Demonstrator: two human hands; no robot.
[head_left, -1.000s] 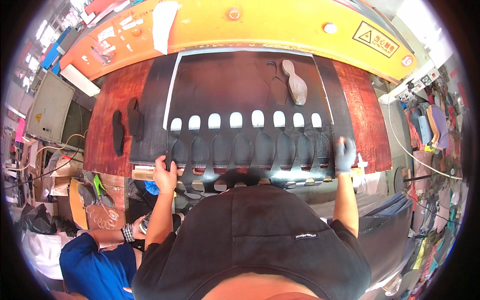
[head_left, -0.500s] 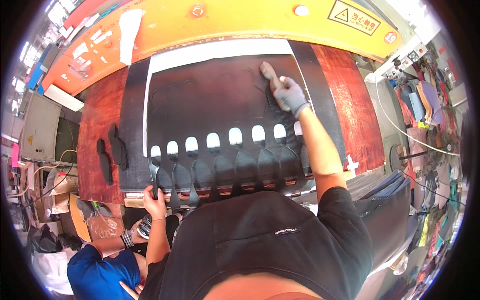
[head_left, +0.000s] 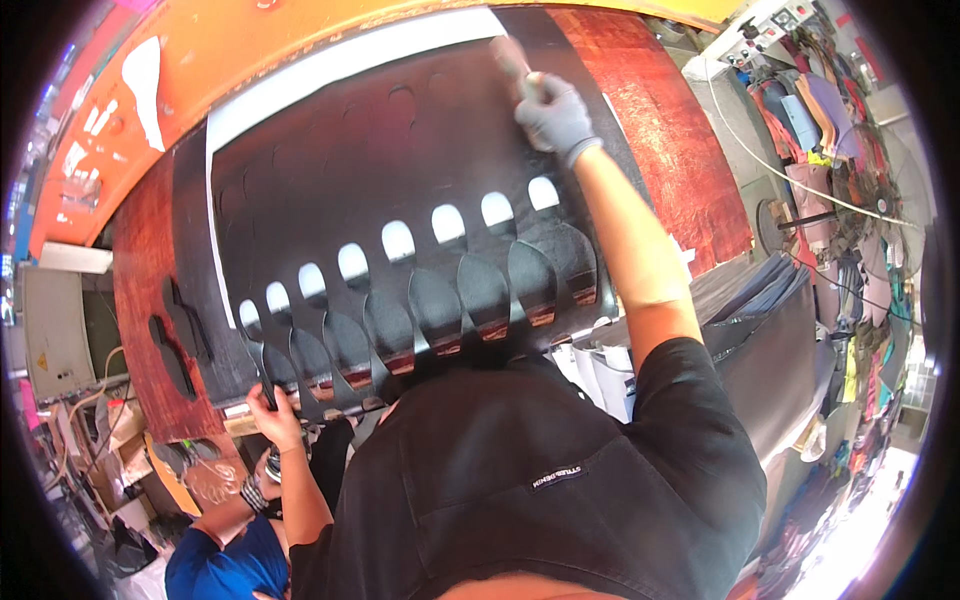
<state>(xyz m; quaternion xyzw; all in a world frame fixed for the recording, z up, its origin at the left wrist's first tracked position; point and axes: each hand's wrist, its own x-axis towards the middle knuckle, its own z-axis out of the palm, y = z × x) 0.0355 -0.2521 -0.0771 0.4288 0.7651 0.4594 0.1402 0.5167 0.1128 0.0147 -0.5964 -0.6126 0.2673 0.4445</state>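
At the far left of the frame a dark reddish-brown wooden board [head_left: 140, 300] runs up the side of the bench, with two black sole-shaped cut-outs [head_left: 178, 335] lying on it. Just right of its lower end, the person's bare left hand [head_left: 272, 412] is closed on the near left edge of the large black leather sheet [head_left: 380, 160], fingers curled over the border. The sheet spreads across the middle of the frame, its long axis running from lower left to upper right, with a row of arched punched holes [head_left: 398, 240] showing white beneath and a row of dangling black tongue-shaped flaps [head_left: 430, 305] along the near edge. Toward the upper right, the right hand [head_left: 553, 112], in a grey glove, reaches across the sheet to its far corner and is closed around a pale, slim foot-shaped piece [head_left: 510, 55], blurred at its top. That piece lies at the sheet's far right end, well apart from the left hand, so the right hand is much the nearer. An orange machine panel [head_left: 250, 40] arcs along the top.
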